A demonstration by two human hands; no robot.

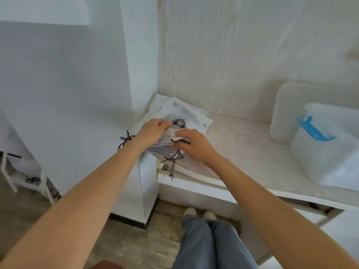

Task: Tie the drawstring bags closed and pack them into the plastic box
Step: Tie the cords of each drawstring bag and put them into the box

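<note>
Bags (171, 146) | both hands grip stack | box (326, 152) blurred

stack of drawstring bags (167, 147) on left end of the shelf (252, 152), in the corner by the wall | left hand (153, 131) and right hand (194, 144) on the stack, side by side | plastic box (326, 152) on shelf far right | lid (287, 111) behind box, leaning on the back panel

Bare forearms without sleeves, blue-grey jeans (209, 245), pale cream shoes (200, 214) with rounded toes
</note>
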